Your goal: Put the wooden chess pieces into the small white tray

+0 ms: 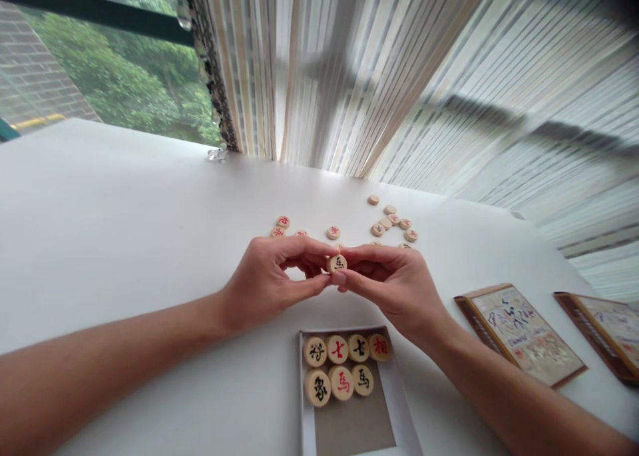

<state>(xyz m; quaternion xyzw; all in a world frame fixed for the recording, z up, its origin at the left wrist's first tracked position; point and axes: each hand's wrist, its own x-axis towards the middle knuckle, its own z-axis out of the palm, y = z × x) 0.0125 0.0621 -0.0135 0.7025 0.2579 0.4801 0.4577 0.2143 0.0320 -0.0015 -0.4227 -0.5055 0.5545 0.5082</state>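
The left hand point(272, 273) and the right hand point(402, 286) meet fingertip to fingertip, both pinching one small round piece point(337, 263) by its edge. It is held up above the table point(164, 243), its black character facing the wearer, just beyond the far edge of the box point(354, 423). The grip looks light: if one hand let go before the other had a firm hold, the piece could slip, land on its rim and roll.

The box holds seven pieces in two rows at its far end, four then three, with bare floor nearer the wearer. A knock from a wrist could slide the loose second row out of line. Beyond the hands lie scattered pieces point(393, 219), some partly hidden; knuckles reaching forward could push these about.

On the right, a printed cover point(519, 333) lies near the right forearm, which might brush it on a sideways swing. A second cover point(606, 329) lies farther right. Behind the table hangs a striped curtain point(319, 70), beside a window point(124, 63).
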